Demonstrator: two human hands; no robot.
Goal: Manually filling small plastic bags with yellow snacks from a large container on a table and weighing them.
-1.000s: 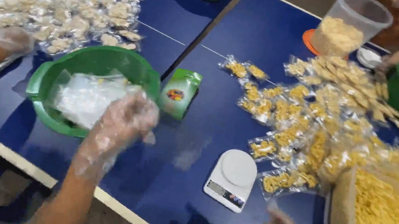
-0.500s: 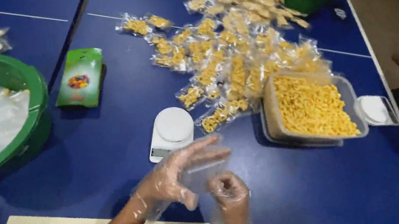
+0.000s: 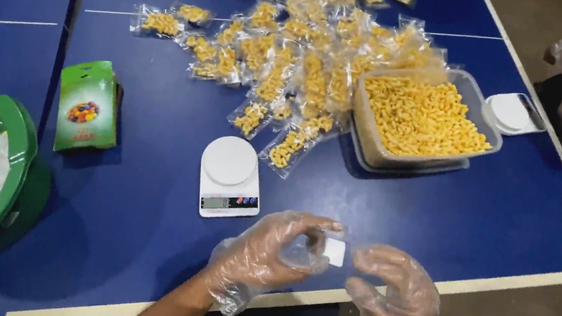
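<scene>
Small clear plastic bag [image 3: 315, 250] sits pinched in my left hand [image 3: 265, 257], fingers clamped on it above the bench's near edge, just in front of the white scale [image 3: 229, 176]. My right hand [image 3: 391, 292] hovers beside it, fingers curled and apart, empty. I judge the bag feather-light, limp and slippery against gloves; best taken by its open rim.

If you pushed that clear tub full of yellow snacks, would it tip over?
Probably not. The clear tub is wide, low and sits flat on the blue table, so it would likely slide. Filled nearly to its rim with yellow snacks, it probably feels fairly heavy, and pieces might spill if jerked.
</scene>
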